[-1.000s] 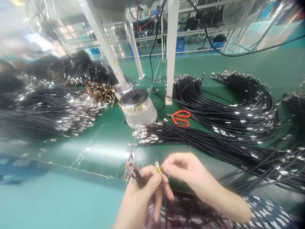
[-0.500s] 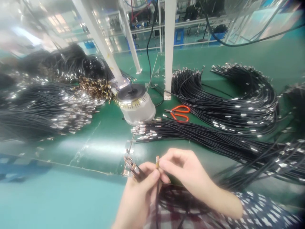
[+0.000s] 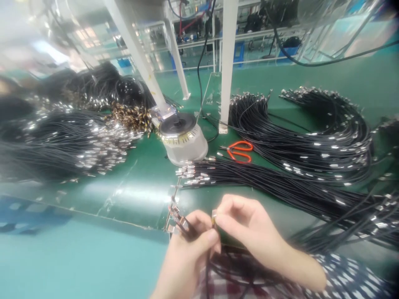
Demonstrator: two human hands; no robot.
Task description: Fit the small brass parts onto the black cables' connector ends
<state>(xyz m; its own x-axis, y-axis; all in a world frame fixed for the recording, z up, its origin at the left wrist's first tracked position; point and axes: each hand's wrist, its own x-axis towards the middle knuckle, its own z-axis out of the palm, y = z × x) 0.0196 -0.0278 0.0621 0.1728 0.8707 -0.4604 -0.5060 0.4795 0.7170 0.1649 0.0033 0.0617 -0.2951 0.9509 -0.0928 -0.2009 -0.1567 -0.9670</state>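
**Connector pinched at the near edge of the bench**

A small silver-and-gold metal connector (image 3: 213, 216) was held upright between the thumb and forefinger of the right hand (image 3: 246, 232), whose other fingers were curled loosely. The connector sat at the end of a thin black cable (image 3: 207, 265), which ran down toward the near edge between the two hands.

The left hand (image 3: 187, 257) was closed around a small bunch of black cables with metal tips (image 3: 179, 220), the tips fanning out to the left beyond its fingers. Its thumb was pressed close beside the connector.

Both hands were placed low and near the middle, just over the near rim of the green bench mat (image 3: 140, 191). Just beyond them, a long bundle of black cables with silver ends (image 3: 249, 178) was laid across to the right. Farther off, a round white machine with a black top (image 3: 183, 139) was seen, with orange-handled scissors (image 3: 239, 150) to its right.
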